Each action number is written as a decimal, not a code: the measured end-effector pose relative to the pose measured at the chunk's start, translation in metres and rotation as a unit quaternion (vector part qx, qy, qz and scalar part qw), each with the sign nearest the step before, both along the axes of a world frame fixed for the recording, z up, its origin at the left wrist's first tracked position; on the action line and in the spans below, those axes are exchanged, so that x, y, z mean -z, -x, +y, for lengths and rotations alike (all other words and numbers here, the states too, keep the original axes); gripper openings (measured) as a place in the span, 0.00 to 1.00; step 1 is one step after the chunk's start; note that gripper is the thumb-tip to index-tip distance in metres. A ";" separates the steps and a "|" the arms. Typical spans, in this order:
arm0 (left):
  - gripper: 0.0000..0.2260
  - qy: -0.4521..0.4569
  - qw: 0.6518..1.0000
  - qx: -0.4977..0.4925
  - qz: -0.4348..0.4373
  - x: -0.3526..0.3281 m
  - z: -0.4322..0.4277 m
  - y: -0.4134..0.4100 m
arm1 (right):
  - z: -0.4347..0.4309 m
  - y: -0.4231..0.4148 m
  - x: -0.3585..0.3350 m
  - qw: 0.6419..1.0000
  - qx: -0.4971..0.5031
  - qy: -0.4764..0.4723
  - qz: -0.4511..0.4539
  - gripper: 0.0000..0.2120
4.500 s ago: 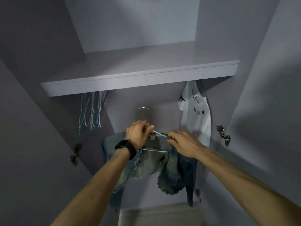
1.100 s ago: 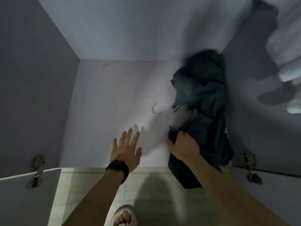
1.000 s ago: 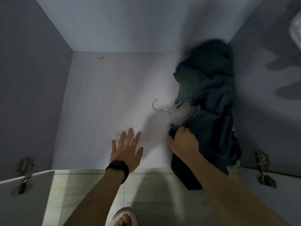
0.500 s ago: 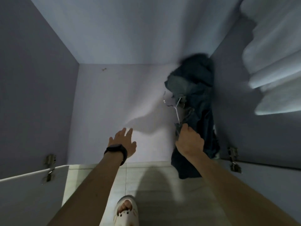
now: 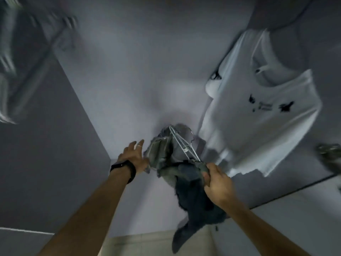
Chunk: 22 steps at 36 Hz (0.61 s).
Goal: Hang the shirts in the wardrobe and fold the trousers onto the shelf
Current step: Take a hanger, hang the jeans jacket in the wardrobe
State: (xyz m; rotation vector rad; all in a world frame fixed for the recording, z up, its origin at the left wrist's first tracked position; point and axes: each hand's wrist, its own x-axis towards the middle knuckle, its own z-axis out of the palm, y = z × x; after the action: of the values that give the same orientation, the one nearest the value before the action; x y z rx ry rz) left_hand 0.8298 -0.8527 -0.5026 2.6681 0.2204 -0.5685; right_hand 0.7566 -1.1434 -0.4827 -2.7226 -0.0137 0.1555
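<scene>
A dark denim shirt hangs crumpled from a wire hanger low inside the wardrobe. My right hand grips a bunch of the denim where the hanger's wires meet it. My left hand is spread with straight fingers, touching the left side of the garment. The hanger's hook points away from me, towards the back wall. A white T-shirt with small black prints hangs on the right.
Blurred empty hangers hang at the upper left. The left side wall and back wall enclose the space. A metal hinge sits on the right side. Pale floor tiles show at the bottom.
The denim shirt and hanger, lying on the wardrobe floor before, are now lifted in my right hand. My left hand has moved up to the garment. The view has swung upward.
</scene>
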 end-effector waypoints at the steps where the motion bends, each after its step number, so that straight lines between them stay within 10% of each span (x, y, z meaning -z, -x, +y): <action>1: 0.35 0.004 1.000 -0.007 -0.016 -0.023 0.002 0.000 | -0.002 0.003 -0.024 1.000 -0.010 0.010 0.000 0.14; 12: 0.46 0.051 0.985 -0.093 -0.134 -0.224 0.012 0.017 | -0.028 0.046 -0.225 0.989 -0.101 -0.026 -0.109 0.10; 18: 0.15 0.065 0.968 -0.117 -0.210 -0.258 0.032 0.032 | -0.045 0.066 -0.274 0.978 -0.140 -0.005 -0.154 0.07; 22: 0.13 0.036 0.944 -0.130 -0.303 -0.274 0.028 0.065 | -0.051 0.073 -0.291 0.968 -0.207 0.058 -0.131 0.06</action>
State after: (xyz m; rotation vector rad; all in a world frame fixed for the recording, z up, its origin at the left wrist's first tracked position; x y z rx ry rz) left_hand 0.7647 -0.8249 -0.2287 2.5419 0.3507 0.3235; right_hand 0.6834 -1.1943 -0.1919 -2.8001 -0.6693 -0.0903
